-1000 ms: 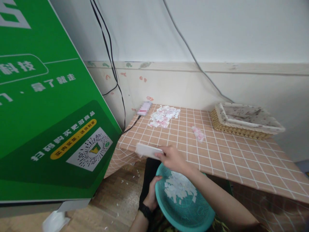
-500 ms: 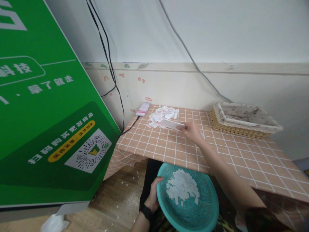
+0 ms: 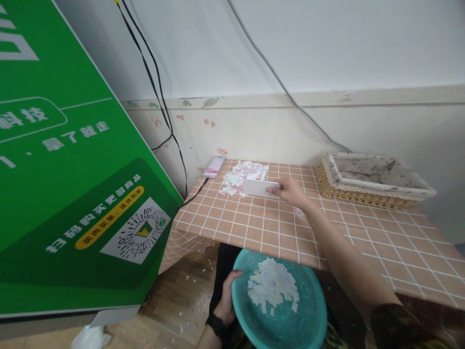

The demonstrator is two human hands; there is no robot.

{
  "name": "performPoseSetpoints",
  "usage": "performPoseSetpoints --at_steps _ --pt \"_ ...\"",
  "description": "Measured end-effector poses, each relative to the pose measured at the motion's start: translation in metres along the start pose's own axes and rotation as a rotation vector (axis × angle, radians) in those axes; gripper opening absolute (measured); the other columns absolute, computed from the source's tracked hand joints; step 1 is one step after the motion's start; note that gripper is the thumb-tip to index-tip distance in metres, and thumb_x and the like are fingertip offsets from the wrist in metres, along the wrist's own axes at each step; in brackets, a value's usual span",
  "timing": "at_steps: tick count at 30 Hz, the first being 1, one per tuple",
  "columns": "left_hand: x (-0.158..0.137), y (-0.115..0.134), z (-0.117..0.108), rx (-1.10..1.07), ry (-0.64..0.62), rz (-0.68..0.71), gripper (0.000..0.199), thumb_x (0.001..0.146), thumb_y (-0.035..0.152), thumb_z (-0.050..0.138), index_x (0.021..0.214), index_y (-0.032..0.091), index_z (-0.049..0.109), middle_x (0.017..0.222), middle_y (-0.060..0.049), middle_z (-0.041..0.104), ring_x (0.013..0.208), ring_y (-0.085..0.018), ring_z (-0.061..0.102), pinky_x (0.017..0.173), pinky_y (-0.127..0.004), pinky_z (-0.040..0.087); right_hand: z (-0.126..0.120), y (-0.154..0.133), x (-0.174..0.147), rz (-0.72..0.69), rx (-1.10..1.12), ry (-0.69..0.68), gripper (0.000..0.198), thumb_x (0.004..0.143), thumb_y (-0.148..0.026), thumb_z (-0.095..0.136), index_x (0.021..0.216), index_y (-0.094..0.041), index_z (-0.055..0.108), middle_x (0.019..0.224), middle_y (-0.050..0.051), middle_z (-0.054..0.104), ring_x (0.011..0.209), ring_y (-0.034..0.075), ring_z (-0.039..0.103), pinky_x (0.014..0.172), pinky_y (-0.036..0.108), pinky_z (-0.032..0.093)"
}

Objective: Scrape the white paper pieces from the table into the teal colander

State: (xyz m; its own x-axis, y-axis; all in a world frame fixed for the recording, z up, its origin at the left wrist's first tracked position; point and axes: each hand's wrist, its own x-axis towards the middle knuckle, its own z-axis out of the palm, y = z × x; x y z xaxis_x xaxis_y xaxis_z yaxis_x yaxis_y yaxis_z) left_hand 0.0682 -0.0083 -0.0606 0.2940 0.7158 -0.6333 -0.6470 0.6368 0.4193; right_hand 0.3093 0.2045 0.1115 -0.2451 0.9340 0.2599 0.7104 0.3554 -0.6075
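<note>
Fingers of the right hand (image 3: 291,192) pinch one end of a flat white piece (image 3: 256,188).

It is held on edge at the near side of the white-and-pink scraps (image 3: 249,169) on the checked desk (image 3: 218,220); the left hand (image 3: 227,296), thumb over the rim, grips a teal basket (image 3: 310,320) below the desk's front edge, with whitish bits (image 3: 272,283) heaped inside.

Seemingly a shop corner: green advertising panel (image 3: 61,179) with QR code (image 3: 140,232), checked tablecloth (image 3: 261,225), cloth-lined wicker basket (image 3: 363,195).
</note>
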Motion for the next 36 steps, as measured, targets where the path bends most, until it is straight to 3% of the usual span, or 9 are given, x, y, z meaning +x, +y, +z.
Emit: performPoseSetpoints --at_steps 7,13,29,36 --pt "0.000 0.003 -0.009 -0.013 -0.035 0.003 0.036 0.076 0.039 0.058 0.090 0.008 0.070 0.078 -0.011 0.074 0.073 -0.026 0.066 0.077 -0.039 0.048 -0.007 -0.001 -0.008 0.020 0.035 -0.046 0.021 0.077 -0.033 0.058 0.065 -0.016 0.063 0.053 -0.003 0.052 0.050 0.009 0.044 0.049 0.024 0.029" --pt "0.001 0.006 -0.008 -0.001 -0.008 0.048 0.030 0.075 0.036 0.060 0.085 0.009 0.070 0.076 -0.010 0.074 0.066 -0.023 0.066 0.073 -0.036 0.049 -0.013 0.004 -0.008 0.042 0.041 -0.005 0.024 0.075 -0.033 0.059 0.059 -0.015 0.060 0.049 -0.004 0.044 0.047 0.009 0.037 0.047 0.025 0.025" --pt "0.001 0.008 -0.008 -0.012 0.022 0.047 0.029 0.071 0.036 0.064 0.081 0.009 0.070 0.069 -0.009 0.073 0.060 -0.022 0.064 0.066 -0.036 0.049 -0.012 0.006 -0.006 0.085 0.043 -0.025 0.025 0.073 -0.036 0.059 0.065 -0.014 0.063 0.053 0.000 0.052 0.050 0.011 0.044 0.047 0.026 0.029" --pt "0.003 0.007 -0.011 -0.017 0.005 0.032 0.030 0.074 0.035 0.060 0.085 0.009 0.070 0.074 -0.010 0.073 0.065 -0.023 0.066 0.069 -0.036 0.050 -0.011 0.002 -0.009 0.037 0.157 -0.107 0.024 0.073 -0.037 0.061 0.065 -0.014 0.061 0.054 -0.001 0.052 0.050 0.010 0.043 0.047 0.024 0.031"
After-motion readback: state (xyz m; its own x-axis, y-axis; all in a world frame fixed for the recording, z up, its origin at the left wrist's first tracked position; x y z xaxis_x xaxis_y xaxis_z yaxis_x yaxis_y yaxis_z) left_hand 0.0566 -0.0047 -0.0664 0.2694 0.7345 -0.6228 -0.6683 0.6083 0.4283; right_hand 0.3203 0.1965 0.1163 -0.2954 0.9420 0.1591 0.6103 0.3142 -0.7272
